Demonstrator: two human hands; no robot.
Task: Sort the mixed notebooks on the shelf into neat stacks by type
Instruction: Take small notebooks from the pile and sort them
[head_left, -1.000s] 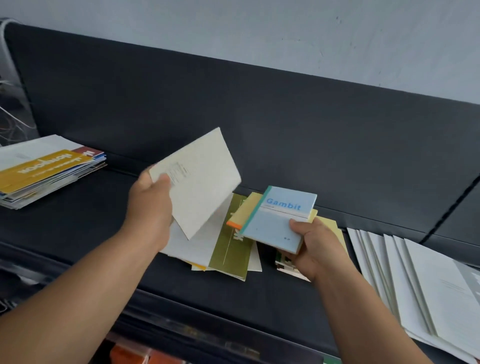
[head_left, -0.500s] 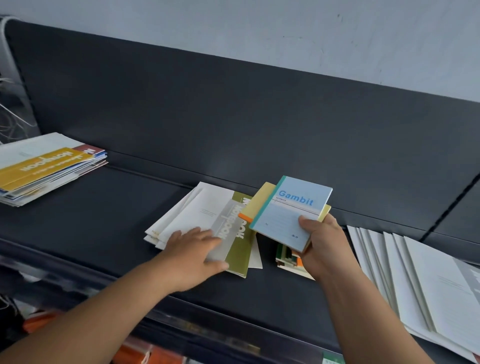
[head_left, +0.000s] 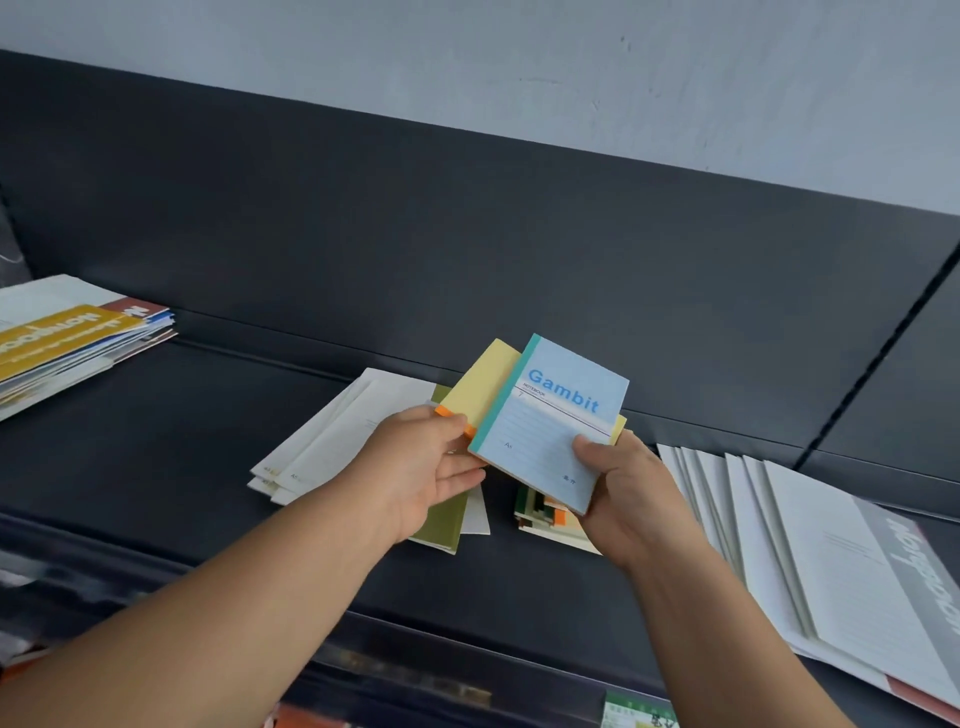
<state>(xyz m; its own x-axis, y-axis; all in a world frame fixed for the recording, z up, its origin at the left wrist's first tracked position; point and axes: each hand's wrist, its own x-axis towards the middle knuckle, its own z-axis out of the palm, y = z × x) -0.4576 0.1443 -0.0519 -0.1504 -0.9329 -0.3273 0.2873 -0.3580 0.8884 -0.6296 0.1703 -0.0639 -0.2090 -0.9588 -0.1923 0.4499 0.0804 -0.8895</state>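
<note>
My right hand (head_left: 628, 493) grips a small pale blue notebook (head_left: 556, 421) with a teal spine, printed "Gambit". My thumb is on the cover and my fingers are underneath. A pale yellow notebook (head_left: 483, 384) with an orange spine is fanned out behind it in the same hold. My left hand (head_left: 421, 467) pinches the orange-edged corner of that yellow notebook, thumb on top, fingers curled under.

That left-hand pinch is new. Half a second ago this hand lay flat on the white covers on the shelf. A second ago it held one cream notebook in the air, and that one now lies with the rest. I judge that book placed, and that I am starting to part the two small books. My right hand's hold matches both earlier views.

Just under and beyond my left hand, a fan of thin white notebooks (head_left: 337, 441) rests on the dark grey shelf (head_left: 156, 467), overlapping an olive-green notebook (head_left: 444, 525). Directly below my right hand sits a low pile of small mixed notebooks (head_left: 540, 514). Well out past my right hand lies a spread of large white-covered notebooks (head_left: 805, 545). Far past my left hand is a stack topped by a mustard cover (head_left: 67, 338).
</note>
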